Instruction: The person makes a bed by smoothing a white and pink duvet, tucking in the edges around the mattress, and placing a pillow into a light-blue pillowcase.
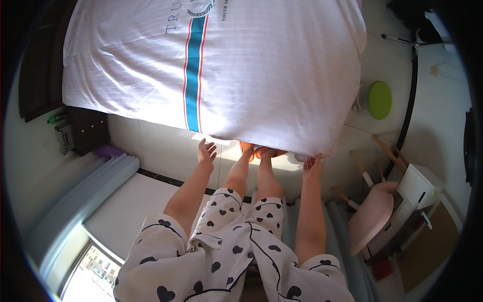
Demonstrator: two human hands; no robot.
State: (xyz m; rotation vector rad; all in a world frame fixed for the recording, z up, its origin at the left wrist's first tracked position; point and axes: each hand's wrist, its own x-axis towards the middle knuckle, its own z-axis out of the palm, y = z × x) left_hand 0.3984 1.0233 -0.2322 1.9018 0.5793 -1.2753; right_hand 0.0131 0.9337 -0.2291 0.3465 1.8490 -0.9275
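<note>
A pale, striped duvet cover [264, 87] is spread over the bed before me, with a teal band [193, 75] edged in red and white running down it. Printed lettering shows near the top of the band. At the near right corner, my right hand [312, 167] has its fingers curled on the edge of the cloth. My left hand [206, 151] is just below the near edge, close to the end of the band, its fingers apart and holding nothing. Creases cross the left part of the cover. Orange slippers [247, 146] on my feet are partly hidden under its edge.
A green-topped stool [379, 100] stands right of the bed. Further right are a pink chair [371, 219] and a white drawer unit [419, 187]. A dark bedside cabinet [88, 130] is at the left. Behind me lie a white window ledge [151, 211] and grey-blue curtains [90, 196].
</note>
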